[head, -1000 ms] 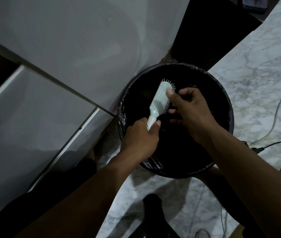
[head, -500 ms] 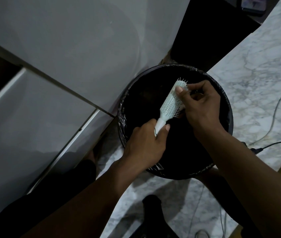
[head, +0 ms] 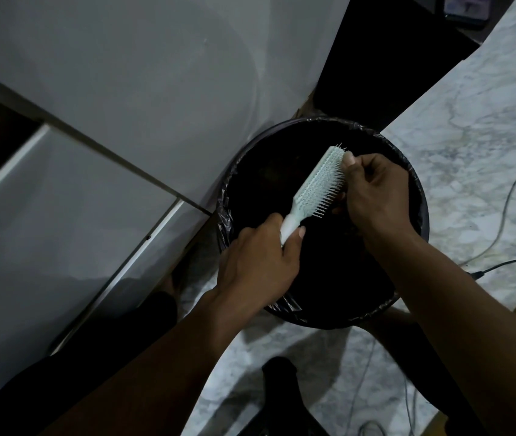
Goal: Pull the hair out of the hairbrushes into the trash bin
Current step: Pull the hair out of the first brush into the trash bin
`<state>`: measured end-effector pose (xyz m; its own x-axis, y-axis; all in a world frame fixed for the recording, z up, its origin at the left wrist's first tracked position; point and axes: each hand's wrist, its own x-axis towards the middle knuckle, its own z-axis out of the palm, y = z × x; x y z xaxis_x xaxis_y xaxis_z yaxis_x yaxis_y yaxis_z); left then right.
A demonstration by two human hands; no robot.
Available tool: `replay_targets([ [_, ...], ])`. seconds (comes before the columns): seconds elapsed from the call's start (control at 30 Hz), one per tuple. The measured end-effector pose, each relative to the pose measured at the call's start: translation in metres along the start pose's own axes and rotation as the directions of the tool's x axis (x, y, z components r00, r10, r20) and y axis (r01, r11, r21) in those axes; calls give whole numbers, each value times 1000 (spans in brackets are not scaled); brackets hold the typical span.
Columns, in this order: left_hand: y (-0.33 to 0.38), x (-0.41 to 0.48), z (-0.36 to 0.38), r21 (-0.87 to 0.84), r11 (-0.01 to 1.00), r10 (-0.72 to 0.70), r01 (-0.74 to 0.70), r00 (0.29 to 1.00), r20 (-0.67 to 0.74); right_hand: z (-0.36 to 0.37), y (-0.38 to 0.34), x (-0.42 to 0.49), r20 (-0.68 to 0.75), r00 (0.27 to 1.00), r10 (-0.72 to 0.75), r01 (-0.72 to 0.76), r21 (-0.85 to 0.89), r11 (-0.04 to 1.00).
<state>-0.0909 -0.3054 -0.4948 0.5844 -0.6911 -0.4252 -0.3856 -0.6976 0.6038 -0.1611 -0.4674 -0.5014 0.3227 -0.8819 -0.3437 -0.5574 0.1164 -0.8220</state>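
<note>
A pale mint hairbrush (head: pixel 318 187) with plastic bristles is held over the round black trash bin (head: pixel 420 196), which has a black liner. My left hand (head: pixel 259 262) grips the brush's handle from below. My right hand (head: pixel 373 193) is at the brush's head, thumb pressed on the tip and fingers curled against the bristles. Whether hair is pinched in those fingers cannot be made out in the dim light. The bin's inside is too dark to show its contents.
White cabinet doors (head: pixel 124 105) stand to the left of the bin. The floor is pale marble (head: pixel 486 136). Cables (head: pixel 502 215) trail across it on the right, with a black plug (head: pixel 477 273) near my right forearm. A dark object (head: pixel 281 388) lies at the bottom.
The brush has swung from near upright to a slant toward the right. My right hand has moved up from the brush's middle to its tip.
</note>
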Motion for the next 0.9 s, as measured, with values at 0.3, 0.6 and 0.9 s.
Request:
replay_targets([
  [0.3, -5, 2, 0, -63, 997, -45, 41, 998, -53, -8, -16, 1, 92, 972, 219, -236, 272, 933],
  [0.6, -3, 1, 2, -34, 999, -42, 41, 999, -27, -5, -11, -6, 172, 984, -41, 34, 39, 999],
  [0.9, -2, -1, 1, 5, 1000, -1, 1, 1000, -15, -5, -5, -2, 117, 993, 8, -15, 62, 998],
])
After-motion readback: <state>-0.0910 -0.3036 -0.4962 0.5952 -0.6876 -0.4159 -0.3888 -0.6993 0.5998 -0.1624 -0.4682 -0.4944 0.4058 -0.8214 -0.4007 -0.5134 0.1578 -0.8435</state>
